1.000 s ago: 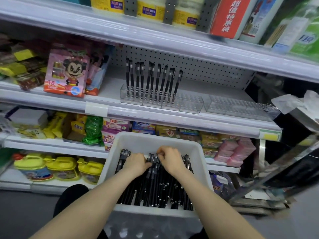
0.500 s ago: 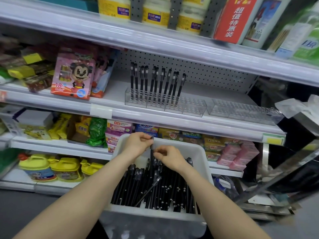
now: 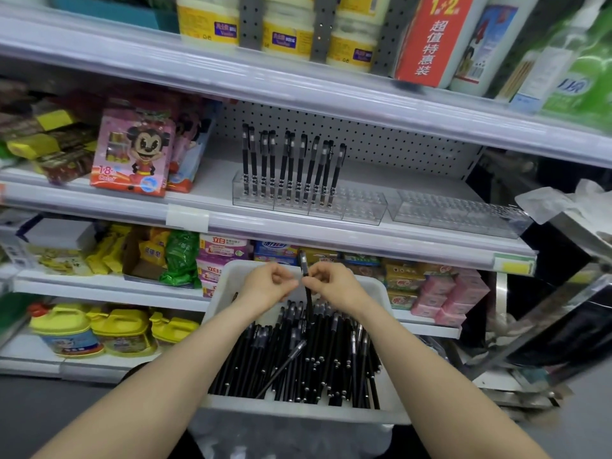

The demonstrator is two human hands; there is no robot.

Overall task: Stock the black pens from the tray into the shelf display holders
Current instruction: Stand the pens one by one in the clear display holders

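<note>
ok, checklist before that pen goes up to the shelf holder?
1. Grip: one slim black capped pen pinched between left hand and right hand: ok.
2. Orientation: cap up, matching the row of standing black pens: ok.
3. Lower end free of the pile in the white plastic tray: cannot tell.
4. Free slots: right part of the clear plastic holder is empty: ok.
5. Spare capacity: second clear plastic holder holds nothing: ok.
</note>
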